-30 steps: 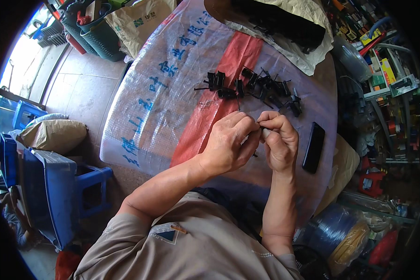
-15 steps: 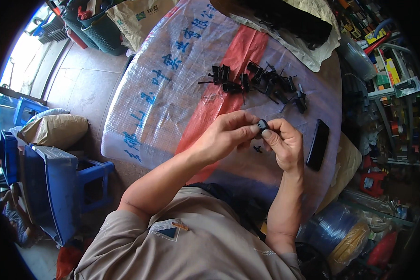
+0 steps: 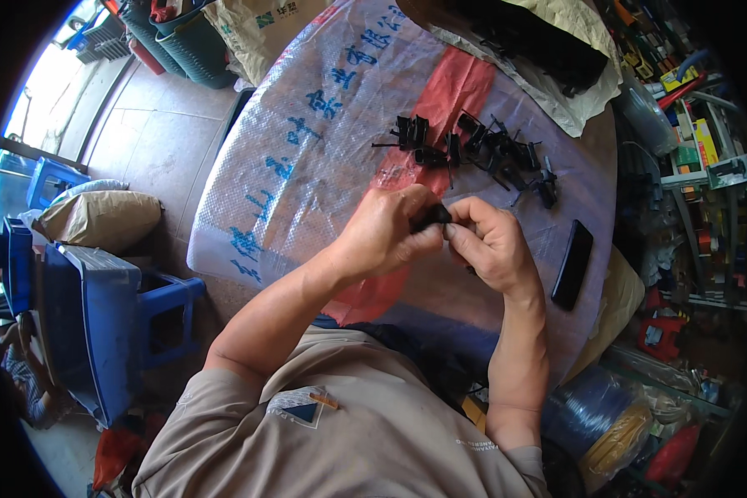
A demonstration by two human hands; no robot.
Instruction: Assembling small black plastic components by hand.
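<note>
Above the near part of the covered table, my two hands meet. My left hand (image 3: 390, 228) is closed around a small black plastic part (image 3: 430, 217), most of it hidden by the fingers. Thumb and forefinger of my right hand (image 3: 490, 242) pinch together right at that part's end; whatever tiny piece sits between them is too small to make out. Beyond the hands lies a loose group of black plastic parts (image 3: 498, 153), several with thin stems sticking out.
A black phone (image 3: 571, 266) lies right of my hands. The woven plastic sheet (image 3: 282, 199) with a red stripe covers the table. Crumpled paper (image 3: 585, 108) with a dark bundle lies at the far right. Blue stool (image 3: 170, 311) stands left, crowded shelves (image 3: 705, 158) right.
The black part, held between both hands before, now sits deeper in my left hand. My right fingers have closed at its end. The whole view has shifted slightly.
</note>
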